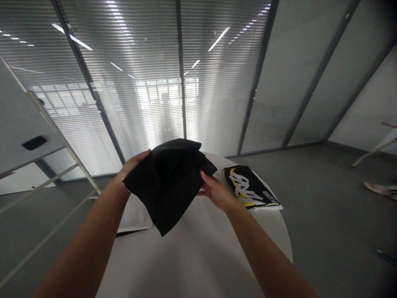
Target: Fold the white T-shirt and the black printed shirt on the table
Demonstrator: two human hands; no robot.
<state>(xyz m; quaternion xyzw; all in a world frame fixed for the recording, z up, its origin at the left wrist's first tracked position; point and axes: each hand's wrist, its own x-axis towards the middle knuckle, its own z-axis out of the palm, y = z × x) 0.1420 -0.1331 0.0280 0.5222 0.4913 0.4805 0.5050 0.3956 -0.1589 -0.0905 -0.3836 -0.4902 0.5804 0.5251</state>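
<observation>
A folded piece of black cloth point(173, 178) is held up above the white table, its lower corner hanging down toward me. My left hand point(134, 164) grips its left edge, with most of the fingers hidden behind the fabric. On the other side, my right hand point(215, 189) pinches the right edge, thumb on top and fingers underneath. Several layers show at the upper right corner of the cloth. To the right of my right hand, a folded black garment point(248, 186) with white and yellow print lies on the table, with a white layer showing beneath it.
The round white table point(192, 256) is in front of me. A flat white item point(135, 213) with a dark edge lies at its left. Further left stands a whiteboard point(18, 120) on a metal frame. Glass partitions point(214, 103) with blinds rise behind. A shoe point(378, 188) shows at far right.
</observation>
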